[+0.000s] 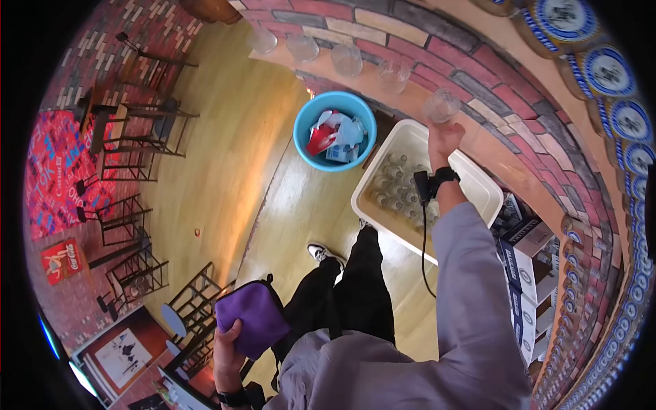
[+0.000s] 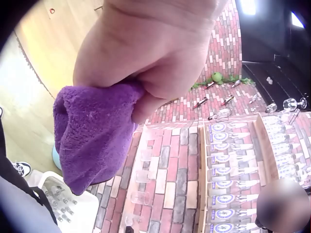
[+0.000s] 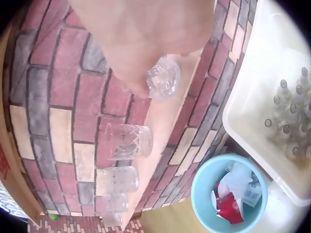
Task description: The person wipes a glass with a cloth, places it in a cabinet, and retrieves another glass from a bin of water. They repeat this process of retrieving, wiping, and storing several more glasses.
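Observation:
My left hand grips a folded purple plush cloth low at the left of the head view. Its thumb lies over the cloth's edge, and in the left wrist view the cloth hangs below the fist. My right hand reaches to the brick wall's narrow ledge and holds a clear cut-pattern glass by its side. The fingers' far side is hidden behind the hand in the right wrist view. Beside that glass, several more clear glasses stand in a row along the ledge.
Under my right arm stands a cream tub with several clear bottles. A blue bucket with rubbish is beside it. Labelled bottles line the upper shelf. Boxes stand below the wall, and tall chairs stand across the floor.

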Motion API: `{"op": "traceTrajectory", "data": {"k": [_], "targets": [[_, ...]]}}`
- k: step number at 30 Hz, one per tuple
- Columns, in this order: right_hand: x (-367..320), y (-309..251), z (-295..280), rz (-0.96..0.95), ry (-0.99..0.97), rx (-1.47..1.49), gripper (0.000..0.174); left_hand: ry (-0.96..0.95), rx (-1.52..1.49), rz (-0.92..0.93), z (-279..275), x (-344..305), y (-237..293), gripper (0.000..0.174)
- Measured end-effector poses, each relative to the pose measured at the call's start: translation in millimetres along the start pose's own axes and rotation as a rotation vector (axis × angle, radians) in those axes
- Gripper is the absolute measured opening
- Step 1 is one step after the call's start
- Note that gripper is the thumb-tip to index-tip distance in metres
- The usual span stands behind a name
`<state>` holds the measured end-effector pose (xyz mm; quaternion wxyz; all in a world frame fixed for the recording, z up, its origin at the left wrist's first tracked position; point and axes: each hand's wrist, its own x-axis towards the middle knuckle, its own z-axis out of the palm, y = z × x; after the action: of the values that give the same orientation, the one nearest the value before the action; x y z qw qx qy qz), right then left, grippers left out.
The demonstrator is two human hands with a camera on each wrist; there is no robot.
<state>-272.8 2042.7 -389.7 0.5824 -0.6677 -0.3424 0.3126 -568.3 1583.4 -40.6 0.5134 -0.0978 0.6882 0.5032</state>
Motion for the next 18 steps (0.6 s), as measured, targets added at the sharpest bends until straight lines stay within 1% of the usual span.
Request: {"op": "traceTrajectory", "data": {"k": [2,3,5,6,8,9,10,11,12,13,15,16,18], "targets": [[12.3,5.5,4.8,0.143,-0.173,0.803,0.07,0.005,-0.007,-0.037,10.1,5.1,5.0,0.039],[13.0,6.4,8.2,0.17,-0.183,0.786,0.07,0.032,-0.01,-0.055,13.3,7.0,5.9,0.039],[13.3,6.1,11.0,-0.168,0.088,-0.078,0.072,0.045,0.008,-0.033,16.2,9.4,4.7,0.04],[17.3,7.7,10.4,-0.152,0.069,-0.096,0.072,0.044,0.025,-0.077,14.5,10.4,4.5,0.041],[27.3,7.5,10.6,-0.207,0.001,-0.052,0.076,0.078,0.016,-0.108,17.9,10.4,0.1,0.042],[28.6,0.5,14.0,-0.197,-0.01,-0.061,0.076,0.088,0.009,-0.121,19.0,11.7,-2.1,0.042],[31.1,-4.8,16.8,-0.29,0.012,-0.122,0.078,0.102,0.059,-0.092,17.7,13.7,-6.0,0.043],[28.7,-8.3,17.6,-0.383,0.032,-0.184,0.079,0.116,0.058,-0.105,19.2,13.1,-7.2,0.043],[39.3,1.4,21.3,-0.397,-0.022,-0.066,0.079,0.136,0.051,-0.13,22.1,13.7,-7.4,0.042],[34.0,-7.5,22.3,-0.388,-0.03,-0.076,0.079,0.155,0.046,-0.154,24.9,14.9,-7.4,0.041],[28.1,-24.9,25.4,-0.298,0.062,-0.291,0.077,0.158,0.06,-0.152,29.9,17.5,-8.2,0.041],[29.4,-18.4,24.7,-0.291,0.057,-0.296,0.077,0.154,0.069,-0.14,32.1,17.0,-8.3,0.041],[35.0,-12.1,27.5,-0.271,-0.037,0.078,0.075,0.158,0.065,-0.156,35.1,18.1,-7.2,0.041]]}}
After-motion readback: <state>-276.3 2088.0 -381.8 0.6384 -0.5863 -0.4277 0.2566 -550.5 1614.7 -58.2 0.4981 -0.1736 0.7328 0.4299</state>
